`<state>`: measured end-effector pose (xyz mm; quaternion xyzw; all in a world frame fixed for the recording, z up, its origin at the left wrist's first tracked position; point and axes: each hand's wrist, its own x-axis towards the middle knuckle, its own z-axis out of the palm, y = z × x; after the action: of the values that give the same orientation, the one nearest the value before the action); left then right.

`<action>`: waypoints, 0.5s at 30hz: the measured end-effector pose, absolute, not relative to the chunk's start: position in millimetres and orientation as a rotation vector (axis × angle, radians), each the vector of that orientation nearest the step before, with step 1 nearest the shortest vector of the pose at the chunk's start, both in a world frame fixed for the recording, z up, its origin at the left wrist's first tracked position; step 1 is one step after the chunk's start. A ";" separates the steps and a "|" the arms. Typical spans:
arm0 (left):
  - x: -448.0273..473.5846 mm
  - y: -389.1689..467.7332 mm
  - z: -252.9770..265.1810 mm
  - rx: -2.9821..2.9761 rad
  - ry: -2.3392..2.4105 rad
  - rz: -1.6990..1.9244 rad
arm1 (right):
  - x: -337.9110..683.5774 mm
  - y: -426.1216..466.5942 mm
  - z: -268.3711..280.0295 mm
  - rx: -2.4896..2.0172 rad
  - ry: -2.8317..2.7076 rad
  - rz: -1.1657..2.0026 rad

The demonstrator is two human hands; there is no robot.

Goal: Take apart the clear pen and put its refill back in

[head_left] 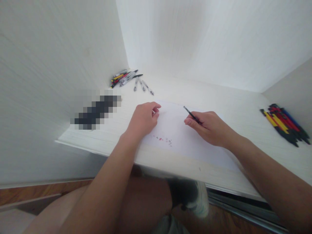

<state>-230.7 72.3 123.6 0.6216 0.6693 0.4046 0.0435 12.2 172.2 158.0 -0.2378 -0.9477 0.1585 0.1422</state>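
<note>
My right hand (211,128) is closed around a slim dark pen (191,113), whose thin end points up and to the left. The pen's other end is hidden in my palm. Beneath both hands lies a white sheet of paper (175,126), with small black and red marks (161,139) along its lower left part. My left hand (146,118) rests at the sheet's left side, fingers loosely curled and a gap between thumb and forefinger. I see nothing held in it.
Clear-barrelled pens (143,87) lie at the back left, by a pile of mixed pens (124,78). Yellow, red, blue and black pens (285,125) lie at the right. A blurred-out dark object (96,112) sits at the left. White panels enclose the white shelf (234,97).
</note>
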 end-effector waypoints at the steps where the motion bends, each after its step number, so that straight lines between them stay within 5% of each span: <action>1: -230.5 71.2 125.8 1.840 2.000 1.292 | 12.7 172.3 158.5 -0.690 -2.733 0.455; 7: -230.8 55.0 150.1 1.559 1.507 1.700 | 15.8 173.7 158.8 -0.742 -2.761 0.451; 15: -227.5 37.6 168.8 1.649 1.303 1.801 | 14.9 174.3 159.0 -0.774 -2.828 0.499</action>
<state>-227.5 37.6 168.8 0.5854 0.4626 0.6393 0.1860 14.9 174.3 159.0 -0.2595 -0.9475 0.1672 0.0838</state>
